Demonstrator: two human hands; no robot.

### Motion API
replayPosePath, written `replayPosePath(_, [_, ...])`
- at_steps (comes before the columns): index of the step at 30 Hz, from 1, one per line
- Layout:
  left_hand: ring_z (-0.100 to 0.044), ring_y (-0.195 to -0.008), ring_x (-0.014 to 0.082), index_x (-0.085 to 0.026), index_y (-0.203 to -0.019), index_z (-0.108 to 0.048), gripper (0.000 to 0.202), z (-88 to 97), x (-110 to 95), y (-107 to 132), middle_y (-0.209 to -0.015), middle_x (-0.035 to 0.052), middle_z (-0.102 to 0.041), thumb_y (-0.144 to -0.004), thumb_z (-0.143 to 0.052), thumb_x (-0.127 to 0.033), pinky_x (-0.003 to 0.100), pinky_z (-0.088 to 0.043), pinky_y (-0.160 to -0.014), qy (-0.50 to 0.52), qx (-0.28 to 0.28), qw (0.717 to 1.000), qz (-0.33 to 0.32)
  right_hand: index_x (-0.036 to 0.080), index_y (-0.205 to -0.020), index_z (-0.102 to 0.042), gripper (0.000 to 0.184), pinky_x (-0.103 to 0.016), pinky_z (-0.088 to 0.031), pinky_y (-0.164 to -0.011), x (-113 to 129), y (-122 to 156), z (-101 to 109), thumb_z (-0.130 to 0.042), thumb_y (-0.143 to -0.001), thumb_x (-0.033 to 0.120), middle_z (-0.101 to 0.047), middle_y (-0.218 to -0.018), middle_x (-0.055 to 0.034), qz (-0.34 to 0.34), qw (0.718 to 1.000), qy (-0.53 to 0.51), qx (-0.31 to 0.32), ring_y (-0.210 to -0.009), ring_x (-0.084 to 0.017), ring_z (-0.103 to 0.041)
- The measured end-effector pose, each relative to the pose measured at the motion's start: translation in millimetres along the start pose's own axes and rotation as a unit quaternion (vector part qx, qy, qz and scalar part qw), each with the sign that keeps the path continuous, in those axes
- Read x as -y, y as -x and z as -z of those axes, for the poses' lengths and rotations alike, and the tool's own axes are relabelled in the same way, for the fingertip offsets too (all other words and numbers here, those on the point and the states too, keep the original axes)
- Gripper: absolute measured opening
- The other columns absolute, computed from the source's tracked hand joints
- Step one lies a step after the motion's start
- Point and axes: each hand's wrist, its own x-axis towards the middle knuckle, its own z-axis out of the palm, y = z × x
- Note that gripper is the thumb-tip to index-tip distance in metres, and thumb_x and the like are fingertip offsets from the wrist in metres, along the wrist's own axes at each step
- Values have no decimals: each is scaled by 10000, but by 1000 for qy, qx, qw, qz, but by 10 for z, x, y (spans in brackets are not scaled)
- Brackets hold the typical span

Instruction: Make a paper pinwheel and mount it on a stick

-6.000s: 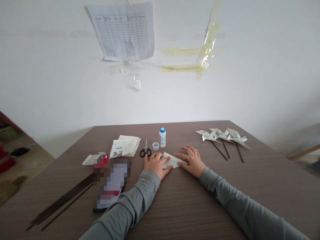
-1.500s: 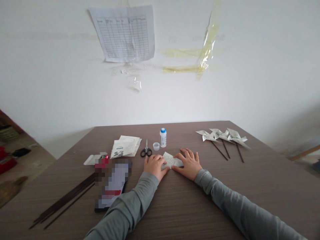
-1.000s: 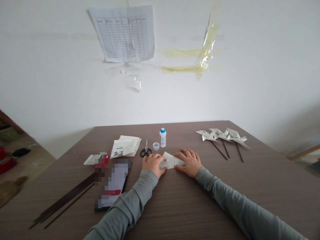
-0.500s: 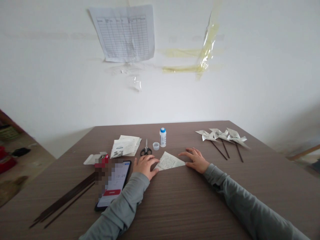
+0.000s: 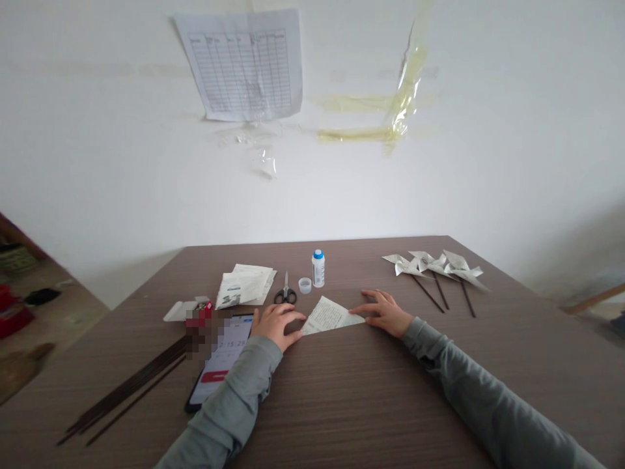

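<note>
A printed paper sheet (image 5: 330, 316), folded into a triangle, lies on the brown table with its long edge toward me. My left hand (image 5: 276, 324) is at the sheet's left corner, palm down with its fingers apart; thumb and fingertips are close to that corner. On the other side, my right hand (image 5: 388, 314) rests its fingertips on the right corner, thumb and fingers spread. Just beyond the paper stand a white bottle (image 5: 318, 270) with a blue top and a small clear cap (image 5: 305, 285). Black-handled scissors (image 5: 286, 295) lie beyond my left hand.
Three paper pinwheels (image 5: 430, 262) on brown sticks lie at the back right. A stack of paper sheets (image 5: 244, 285) is at the back left. Nearer are an opened red-and-white box (image 5: 200, 309), several dark sticks (image 5: 131, 378) and a phone (image 5: 215, 378), partly under my left sleeve.
My left hand has slid slightly left, uncovering more of the paper's left corner. The right hand has shifted a little to the right, its index fingertip now over the paper's right part.
</note>
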Motion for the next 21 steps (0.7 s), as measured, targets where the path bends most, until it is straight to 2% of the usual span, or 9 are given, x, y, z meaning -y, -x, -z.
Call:
replayPosePath(5, [-577,-1871,509,-525,-1572,-969,555,-40,33,-48,-1926,55,-763,-1085,-903,-270,918,-400,-1536,-19,12,1000,20,470,-1677,-926,655,-821,-228,-1623,57,75,138,-759,-1074,277,-642,-2011,-82,18,999,-18,23,-1960,-513,-392])
replayPosePath(8, [-600,-1853,499,-516,-1544,-984,546,-84,67,-58,-1902,56,-784,-1069,-916,-256,864,-441,-1534,-16,-8,1000,-6,475,-1691,-915,662,-793,-269,-1624,139,146,235,-709,-1101,256,-677,-1981,-65,31,999,-25,31,-1941,-482,-439])
replayPosePath(10, [-622,-1833,495,-494,-1523,-999,533,-106,88,-59,-1882,69,-799,-1053,-929,-254,804,-484,-1525,-7,-33,999,-31,463,-1638,-950,585,-754,-275,-1635,225,184,259,-653,-1169,279,-707,-1950,-64,14,999,-25,16,-1934,-452,-469])
replayPosePath(12, [-629,-1826,492,-474,-1499,-1011,523,-120,87,-63,-1863,75,-812,-1028,-957,-253,760,-497,-1527,-2,-59,998,-34,423,-1531,-1003,469,-707,-286,-1640,332,213,235,-657,-1221,357,-744,-1902,-87,-9,1000,-23,-11,-1933,-440,-484])
replayPosePath(14, [-628,-1824,485,-468,-1493,-1013,502,-133,51,-71,-1842,69,-824,-1030,-967,-279,743,-486,-1539,5,-71,997,-31,371,-1455,-1022,377,-702,-349,-1614,453,239,172,-746,-1215,462,-745,-1891,-127,-31,998,-23,-46,-1939,-476,-467])
replayPosePath(17, [-607,-1835,477,-451,-1558,-986,461,-172,-71,-84,-1834,82,-820,-1115,-896,-364,750,-468,-1551,36,-67,995,-60,334,-1474,-976,404,-714,-462,-1541,643,278,60,-862,-1155,554,-716,-1915,-144,-57,996,-15,-74,-1943,-517,-435])
replayPosePath(21, [-604,-1827,481,-407,-1493,-1001,378,-280,-296,-88,-1800,102,-830,-1135,-883,-383,780,-436,-1564,39,-59,995,-67,297,-1470,-904,437,-730,-455,-1529,869,303,-29,-869,-1155,598,-721,-1883,-170,-60,994,3,-90,-1931,-525,-432])
